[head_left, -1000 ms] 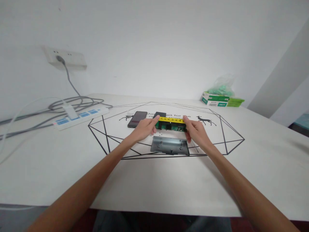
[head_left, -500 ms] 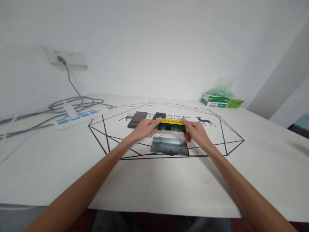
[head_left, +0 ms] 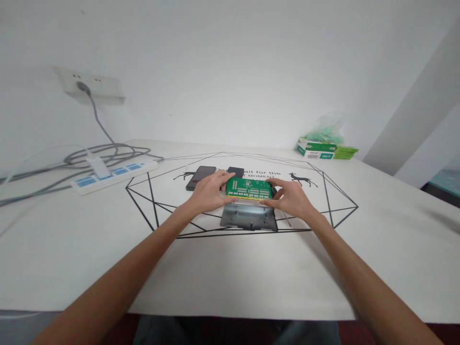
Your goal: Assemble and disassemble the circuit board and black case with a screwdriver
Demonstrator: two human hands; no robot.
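two bare hands meet over the middle of a white table [head_left: 223,268] printed with black geometric lines and deer. going from the left: a white wall socket [head_left: 89,86] carries a grey plug whose cable drops to a loose bundle of grey cables [head_left: 97,155], beside a long white power strip with blue outlets [head_left: 115,173]. next comes a dark smartphone lying flat [head_left: 198,176], and just right of it a small black rectangular block [head_left: 235,171]. the left hand [head_left: 209,192] grips the left end of a flat green circuit board [head_left: 249,189], fingers curled over its top edge. the board is held just above the table, its soldered face turned up toward the camera, directly behind a grey metal case shell [head_left: 249,217] that lies on the cloth. the right hand [head_left: 291,198] clamps the board's right end, thumb below, fingers on top. far right, near the wall, sit green and white cardboard boxes [head_left: 318,148] with a clear plastic bag of green parts [head_left: 328,129] on top of them.
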